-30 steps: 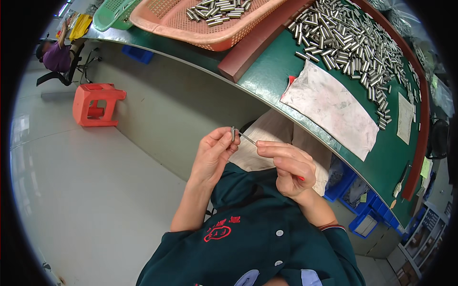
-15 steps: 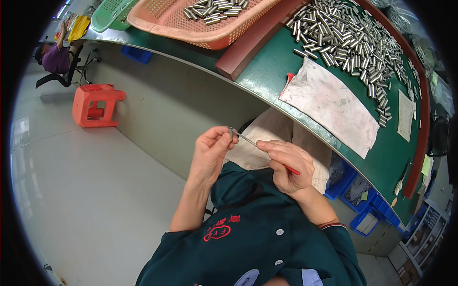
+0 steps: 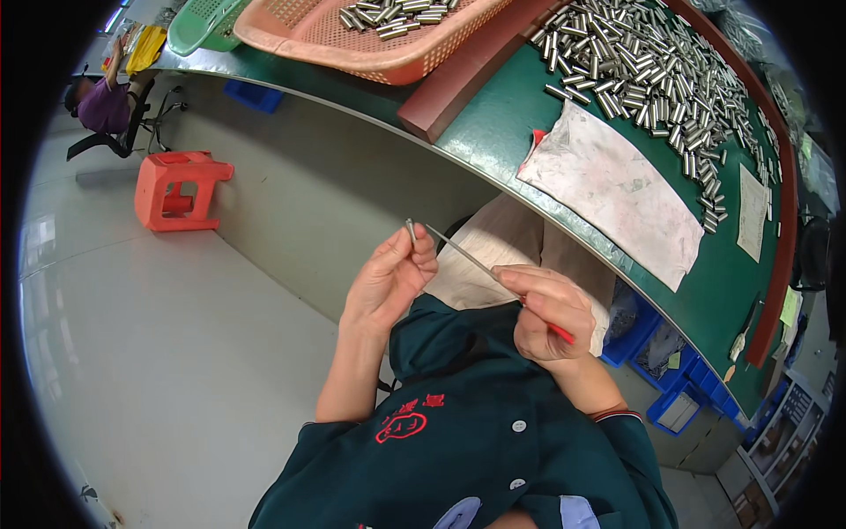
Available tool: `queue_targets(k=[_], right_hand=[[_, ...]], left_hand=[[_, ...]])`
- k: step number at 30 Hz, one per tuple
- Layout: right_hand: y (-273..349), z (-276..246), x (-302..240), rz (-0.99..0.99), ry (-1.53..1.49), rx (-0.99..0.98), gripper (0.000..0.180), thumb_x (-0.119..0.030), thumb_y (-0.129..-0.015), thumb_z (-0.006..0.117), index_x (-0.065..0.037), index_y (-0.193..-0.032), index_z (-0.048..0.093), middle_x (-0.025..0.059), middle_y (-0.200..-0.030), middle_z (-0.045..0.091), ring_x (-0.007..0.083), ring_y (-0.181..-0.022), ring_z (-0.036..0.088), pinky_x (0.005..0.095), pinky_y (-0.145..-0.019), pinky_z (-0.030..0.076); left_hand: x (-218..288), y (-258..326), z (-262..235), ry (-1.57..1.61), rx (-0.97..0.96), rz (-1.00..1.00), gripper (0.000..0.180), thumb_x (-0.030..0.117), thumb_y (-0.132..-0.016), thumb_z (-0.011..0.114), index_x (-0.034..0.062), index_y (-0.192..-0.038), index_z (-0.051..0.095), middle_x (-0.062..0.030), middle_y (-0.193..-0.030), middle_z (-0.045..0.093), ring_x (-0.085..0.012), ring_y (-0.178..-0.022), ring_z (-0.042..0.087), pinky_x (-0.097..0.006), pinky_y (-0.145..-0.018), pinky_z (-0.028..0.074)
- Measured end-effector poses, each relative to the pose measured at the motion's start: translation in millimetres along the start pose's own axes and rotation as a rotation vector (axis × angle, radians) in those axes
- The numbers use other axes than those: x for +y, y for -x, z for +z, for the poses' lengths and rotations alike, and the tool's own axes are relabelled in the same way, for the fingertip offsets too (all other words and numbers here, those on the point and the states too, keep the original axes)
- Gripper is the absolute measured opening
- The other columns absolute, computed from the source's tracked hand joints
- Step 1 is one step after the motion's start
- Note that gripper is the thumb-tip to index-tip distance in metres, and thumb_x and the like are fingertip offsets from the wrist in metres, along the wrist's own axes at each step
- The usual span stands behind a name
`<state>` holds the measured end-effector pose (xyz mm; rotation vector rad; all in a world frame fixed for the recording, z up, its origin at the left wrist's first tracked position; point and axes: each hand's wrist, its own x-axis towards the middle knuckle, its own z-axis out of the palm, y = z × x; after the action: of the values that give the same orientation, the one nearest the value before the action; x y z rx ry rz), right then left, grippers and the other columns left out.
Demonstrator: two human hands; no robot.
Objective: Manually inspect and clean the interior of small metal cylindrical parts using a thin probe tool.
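Nearest the camera, a dark green work shirt (image 3: 476, 458) is seen, and above it both hands are raised in front of the chest. The right hand (image 3: 542, 313) is closed around a thin tool (image 3: 471, 260) with a red handle; the fingers (image 3: 529, 284) are pressed together on the handle, and the bare metal shaft runs up and to the left. The left hand (image 3: 388, 278) is held just beside it, with a small metal pin (image 3: 411, 232) pinched upright between thumb and fingertips, its top standing clear above them. The tip of the shaft is brought up to the pin; whether it touches or enters cannot be told.

The pin is judged to be light, stiff and smooth, so it is likely to slip or roll if held loosely; a firm pinch low on its side, leaving the top end free, is judged the best hold.

Farther off, a stained white cloth (image 3: 617, 189) is laid on the green table (image 3: 493, 132). Beyond it, a heap of similar metal pins (image 3: 652, 70) is spread, and an orange basket (image 3: 352, 44) holding more is set at the far left. A red stool (image 3: 176, 187) stands on the floor.
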<state>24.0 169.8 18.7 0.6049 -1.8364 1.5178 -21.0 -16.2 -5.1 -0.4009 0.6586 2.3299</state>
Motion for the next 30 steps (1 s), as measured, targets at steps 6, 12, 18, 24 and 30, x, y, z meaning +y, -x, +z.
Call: queue_targets(k=[6,12,18,24,30], right_hand=[[0,5,4,0.037,-0.058,-0.023,0.010,-0.004,-0.085,0.044,-0.002,-0.093,0.040,0.0215,-0.087,0.059,0.0348,-0.077,0.061,0.0376,-0.063,0.052],[-1,8,4,0.095,-0.048,-0.105,0.007,-0.006,-0.089,0.038,-0.003,-0.095,0.037,0.0232,-0.088,0.058,0.0363,-0.079,0.061,0.0398,-0.066,0.051],[-2,11,6,0.088,-0.039,-0.108,0.008,-0.003,-0.087,0.039,-0.003,-0.095,0.039,0.0228,-0.087,0.059,0.0351,-0.079,0.061,0.0381,-0.066,0.052],[-2,11,7,0.074,-0.018,-0.054,0.017,0.000,-0.077,0.053,-0.001,-0.091,0.044,0.0203,-0.085,0.060,0.0318,-0.076,0.062,0.0336,-0.062,0.052],[-3,5,1,0.043,0.046,-0.081,0.021,-0.002,-0.072,0.061,0.001,-0.090,0.049,0.0188,-0.085,0.061,0.0304,-0.076,0.063,0.0314,-0.060,0.052]], left_hand=[[1,3,-1,0.066,0.088,0.019,0.014,0.014,-0.086,0.050,0.0018,-0.093,0.052,-0.0016,-0.078,0.049,-0.0092,-0.070,0.042,-0.022,-0.065,0.038],[-2,2,-1,0.072,0.057,0.003,0.015,0.014,-0.085,0.052,0.0005,-0.089,0.055,-0.0040,-0.078,0.051,-0.0103,-0.069,0.044,-0.022,-0.066,0.039],[-3,3,1,-0.061,-0.004,0.025,0.015,0.014,-0.084,0.053,0.0005,-0.091,0.055,-0.0036,-0.077,0.051,-0.0102,-0.068,0.043,-0.022,-0.066,0.038],[-5,7,10,-0.382,0.082,0.110,0.014,0.014,-0.083,0.055,0.0003,-0.085,0.056,-0.0027,-0.076,0.051,-0.0096,-0.068,0.042,-0.022,-0.066,0.037],[-6,6,5,-0.192,0.044,0.066,0.014,0.015,-0.083,0.056,0.0016,-0.081,0.055,-0.0022,-0.075,0.050,-0.0094,-0.067,0.041,-0.022,-0.064,0.035]])
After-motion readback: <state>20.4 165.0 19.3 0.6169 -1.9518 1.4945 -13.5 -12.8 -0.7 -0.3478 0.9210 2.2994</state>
